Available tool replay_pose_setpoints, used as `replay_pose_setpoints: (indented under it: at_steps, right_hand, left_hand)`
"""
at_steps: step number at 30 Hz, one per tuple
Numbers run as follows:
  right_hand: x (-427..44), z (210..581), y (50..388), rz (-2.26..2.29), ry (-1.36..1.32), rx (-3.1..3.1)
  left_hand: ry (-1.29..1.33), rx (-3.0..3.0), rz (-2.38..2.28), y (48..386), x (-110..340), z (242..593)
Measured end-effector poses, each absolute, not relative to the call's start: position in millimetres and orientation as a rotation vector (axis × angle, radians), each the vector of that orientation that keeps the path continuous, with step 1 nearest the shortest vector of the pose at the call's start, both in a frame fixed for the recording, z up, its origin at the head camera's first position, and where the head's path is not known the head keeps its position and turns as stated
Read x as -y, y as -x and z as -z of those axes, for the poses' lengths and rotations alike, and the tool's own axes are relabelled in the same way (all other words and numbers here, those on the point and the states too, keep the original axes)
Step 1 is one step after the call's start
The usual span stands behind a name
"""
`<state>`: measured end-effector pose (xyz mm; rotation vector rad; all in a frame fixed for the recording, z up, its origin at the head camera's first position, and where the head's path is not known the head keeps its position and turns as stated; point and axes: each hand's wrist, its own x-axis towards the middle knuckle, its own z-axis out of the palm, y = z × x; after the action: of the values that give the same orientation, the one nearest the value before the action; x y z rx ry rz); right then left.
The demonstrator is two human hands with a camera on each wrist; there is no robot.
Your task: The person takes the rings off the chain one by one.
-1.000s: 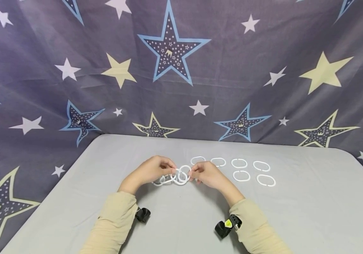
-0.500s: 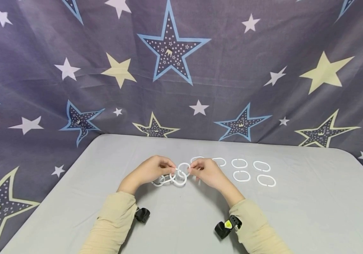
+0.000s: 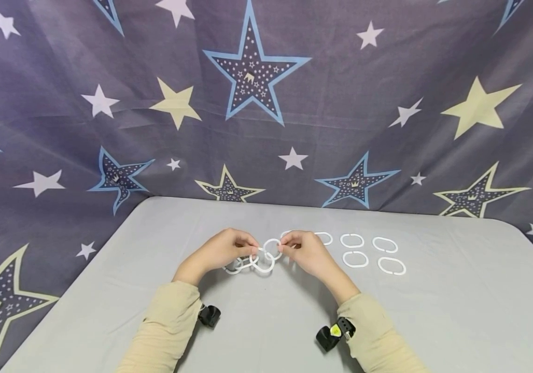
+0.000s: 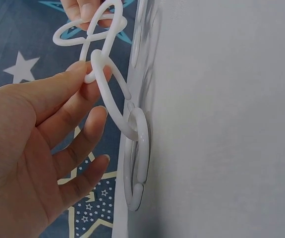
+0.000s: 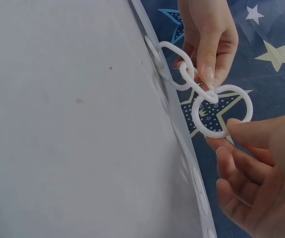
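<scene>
At the far left, one of my two beige fabric sleeves (image 3: 166, 326) is covering my forearm, one of two black wrist cameras (image 3: 209, 316) sitting beside it. My left hand (image 3: 223, 249) is pinching one white, smooth, oval link (image 4: 118, 14) between thumb and fingers. It is belonging to a white chain (image 3: 263, 271) of four: two links are trailing below my left grip, and the fourth, a rounder-looking white link (image 5: 196, 111), is joining it between my hands. My right hand (image 3: 306, 251) is grasping that fourth one by its rim. Beyond and rightward of my right grip, at least six loose white oval links (image 3: 354, 266) are lying on the grey table (image 3: 257, 331), one partly hidden behind my fingers.
</scene>
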<state>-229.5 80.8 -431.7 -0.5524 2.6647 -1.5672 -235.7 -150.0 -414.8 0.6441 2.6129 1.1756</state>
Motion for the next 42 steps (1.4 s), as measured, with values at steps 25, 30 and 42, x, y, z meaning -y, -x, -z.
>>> replay_pose_setpoints:
  at_steps: [25,30,42]
  right_hand:
    - [-84.6,431.8,230.2,1.525,0.498,-2.753]
    - [-88.8,430.1,232.3,1.523,0.506,-2.754]
    - [-111.9,422.5,240.1,1.371,0.591,-2.755]
  left_hand:
    - [-0.629,-2.59,-1.169,236.1,149.2,417.6]
    - [-0.619,-2.603,-1.16,236.2,149.3,417.1]
    - [-0.602,-2.652,-1.11,236.0,149.2,416.6]
